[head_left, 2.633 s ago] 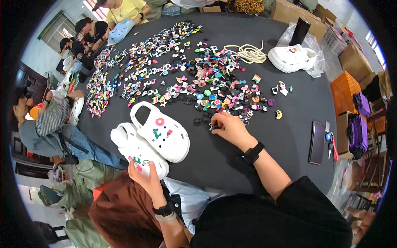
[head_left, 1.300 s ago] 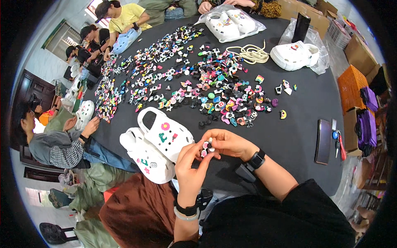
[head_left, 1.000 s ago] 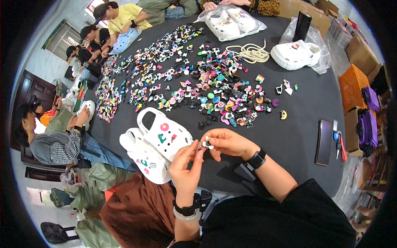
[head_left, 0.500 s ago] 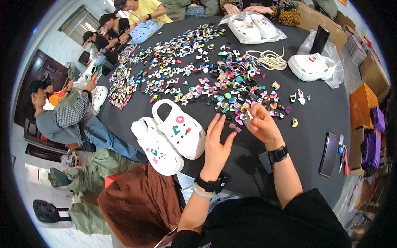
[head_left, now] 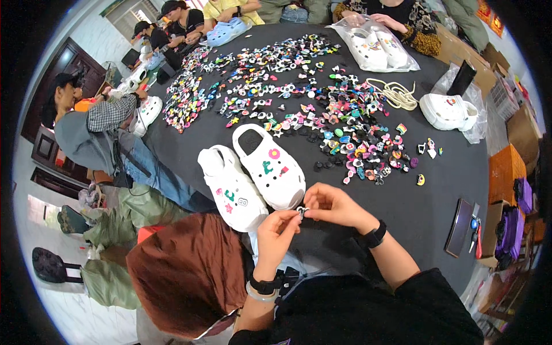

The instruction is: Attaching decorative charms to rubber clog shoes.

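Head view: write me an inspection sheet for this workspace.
Surface: dark round table.
Job's things: small charm pinched between both hands; two white clogs side by side just left of it, each already carrying a few charms.
Clutter: loose charms spread over the table's far half; bagged clogs; another white clog on plastic; dark phone at the right edge.
Grippers: left hand and right hand meet fingertip to fingertip on the charm.
Cables: coiled pale cord.
Surroundings: other people seated round the far and left rim; boxes at right.
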The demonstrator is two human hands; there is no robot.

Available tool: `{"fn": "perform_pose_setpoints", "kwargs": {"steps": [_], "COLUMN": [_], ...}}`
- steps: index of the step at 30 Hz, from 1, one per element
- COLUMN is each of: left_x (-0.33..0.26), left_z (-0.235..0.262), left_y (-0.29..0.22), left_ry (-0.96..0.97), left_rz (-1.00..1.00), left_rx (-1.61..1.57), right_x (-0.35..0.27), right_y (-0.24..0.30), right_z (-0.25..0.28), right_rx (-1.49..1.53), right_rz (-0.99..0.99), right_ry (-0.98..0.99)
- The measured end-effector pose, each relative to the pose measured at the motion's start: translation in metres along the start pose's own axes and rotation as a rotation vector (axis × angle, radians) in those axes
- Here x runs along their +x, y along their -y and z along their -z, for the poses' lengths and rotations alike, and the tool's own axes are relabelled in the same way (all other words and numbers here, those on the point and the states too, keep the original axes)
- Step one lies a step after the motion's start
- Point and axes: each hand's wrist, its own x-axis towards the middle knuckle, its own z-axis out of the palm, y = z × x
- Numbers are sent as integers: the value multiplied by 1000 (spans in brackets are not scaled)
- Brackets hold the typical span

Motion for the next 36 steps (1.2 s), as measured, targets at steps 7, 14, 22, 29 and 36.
{"fn": "perform_pose_setpoints", "kwargs": {"steps": [7, 14, 22, 29, 36], "left_x": [-2, 8, 1, -1, -4], "left_z": [29, 55, 38, 24, 23], "left_y": [-17, -24, -7, 13, 14], "left_ry": [-147, -302, -275, -237, -254], "left_rz": [-103, -600, -567, -541, -497], "left_rx": [309, 791, 1010, 1101, 1077], "right_x": [18, 67, 87, 96, 96], "right_y": [-1, 22, 16, 23, 23], "right_z": [-35, -49, -38, -38, -37], "right_rx": [-175, -667, -593, -708, -652], "right_rz": [29, 150, 7, -69, -32], "right_ry": [-172, -304, -255, -163, -195]}}
